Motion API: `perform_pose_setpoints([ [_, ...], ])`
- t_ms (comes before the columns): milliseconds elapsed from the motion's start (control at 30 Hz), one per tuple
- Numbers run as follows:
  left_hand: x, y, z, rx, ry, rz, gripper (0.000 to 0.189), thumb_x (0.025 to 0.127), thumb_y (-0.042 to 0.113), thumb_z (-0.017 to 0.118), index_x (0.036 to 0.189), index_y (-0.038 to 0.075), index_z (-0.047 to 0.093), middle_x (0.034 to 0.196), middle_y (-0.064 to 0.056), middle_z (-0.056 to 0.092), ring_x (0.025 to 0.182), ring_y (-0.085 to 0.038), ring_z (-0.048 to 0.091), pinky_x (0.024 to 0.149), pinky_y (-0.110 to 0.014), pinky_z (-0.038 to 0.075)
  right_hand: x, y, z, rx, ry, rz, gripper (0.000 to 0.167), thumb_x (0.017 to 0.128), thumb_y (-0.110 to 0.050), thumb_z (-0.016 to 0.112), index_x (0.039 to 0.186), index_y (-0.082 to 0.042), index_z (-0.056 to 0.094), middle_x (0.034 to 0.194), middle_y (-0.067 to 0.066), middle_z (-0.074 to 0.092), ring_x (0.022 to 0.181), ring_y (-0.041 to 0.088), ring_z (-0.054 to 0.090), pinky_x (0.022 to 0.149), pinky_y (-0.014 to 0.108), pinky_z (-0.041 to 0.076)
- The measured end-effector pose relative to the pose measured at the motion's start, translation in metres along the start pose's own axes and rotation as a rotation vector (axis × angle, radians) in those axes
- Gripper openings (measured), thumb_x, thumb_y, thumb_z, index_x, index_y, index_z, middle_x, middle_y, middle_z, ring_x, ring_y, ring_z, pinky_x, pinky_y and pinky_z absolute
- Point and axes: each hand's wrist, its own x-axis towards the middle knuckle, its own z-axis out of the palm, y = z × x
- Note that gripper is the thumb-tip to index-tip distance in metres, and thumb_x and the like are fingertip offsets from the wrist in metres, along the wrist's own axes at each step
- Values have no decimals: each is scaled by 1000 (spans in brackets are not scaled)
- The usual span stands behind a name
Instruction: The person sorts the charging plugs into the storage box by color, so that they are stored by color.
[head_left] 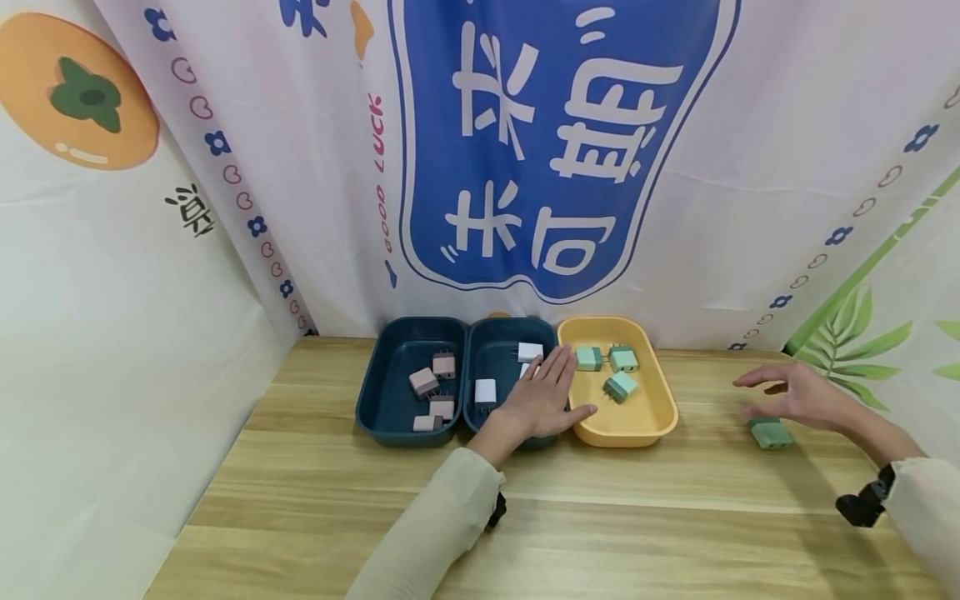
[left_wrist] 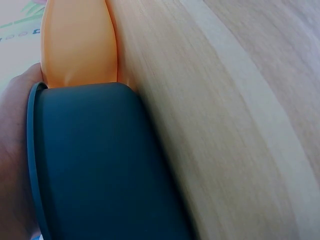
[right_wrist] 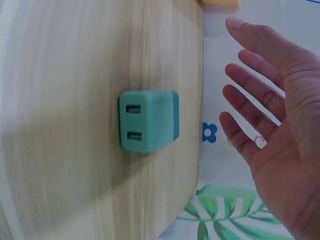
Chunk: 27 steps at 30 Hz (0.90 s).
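Observation:
A green two-port USB charger (right_wrist: 145,121) lies on the wooden table at the right, its ports plain in the right wrist view. Just above it hovers my right hand (head_left: 798,396), fingers loosely bent and apart from it. My left hand (head_left: 536,400) lies flat, fingers extended, across the neighbouring rims of the middle dark blue bin (head_left: 517,327) and the yellow bin (head_left: 652,408). Several green chargers (head_left: 620,386) sit in the yellow bin. White chargers (head_left: 485,392) lie in the middle bin, partly covered by the left hand.
A second dark blue bin (head_left: 370,408) at the left holds several pinkish chargers (head_left: 424,382). The three bins stand side by side along the table's back edge, against a printed curtain (head_left: 337,208). The wooden table (head_left: 600,517) extends in front of them.

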Motion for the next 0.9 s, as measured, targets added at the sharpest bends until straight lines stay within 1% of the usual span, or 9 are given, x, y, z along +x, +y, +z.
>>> perform_pose_setpoints([
  [100,0,0,0,-7,2,-3,97,105,75,31,171,11,0,180,-5,-4,164,-17,-10,133,-44,2,-6,4,-1,-13,-8,-4,40,81,-19,93,117,-9,80,114,8,79,103,-7,63,78,29,61],
  [167,0,0,0,-10,2,-4,97,105,75,31,171,11,0,180,-5,-4,164,-17,-10,133,-44,2,-10,5,-1,-13,-13,7,42,80,-20,94,118,-9,80,114,6,78,103,-7,63,79,27,60],
  [333,1,0,1,-14,8,-2,96,105,74,31,171,11,2,180,-5,-3,164,-17,-9,133,-44,2,-18,7,-1,-35,-34,11,46,79,-23,95,119,-9,79,116,6,78,106,-9,61,79,27,60],
  [467,0,0,1,-14,6,1,96,105,74,31,171,11,1,180,-5,-3,164,-17,-9,133,-44,2,-23,11,-1,-49,-53,9,48,79,-25,95,121,-8,78,118,8,78,106,-8,61,79,29,60],
  [600,0,0,1,-13,9,2,96,105,74,31,171,11,1,180,-5,-3,164,-17,-9,133,-44,2,-27,17,0,-51,-49,12,50,76,-26,97,120,-9,79,116,5,78,104,-8,62,78,28,60],
  [833,0,-1,1,-15,14,7,96,106,73,32,171,10,1,180,-5,-3,164,-17,-9,134,-45,3,-32,27,2,-10,-55,-21,50,73,-20,99,116,-6,79,114,7,78,103,-11,61,76,24,60],
  [900,0,-1,2,-14,13,10,95,106,73,31,171,10,2,180,-5,-3,164,-17,-9,134,-45,3,-34,28,4,0,-51,-20,50,72,-19,99,116,-6,79,113,6,78,102,-11,61,76,23,59],
])
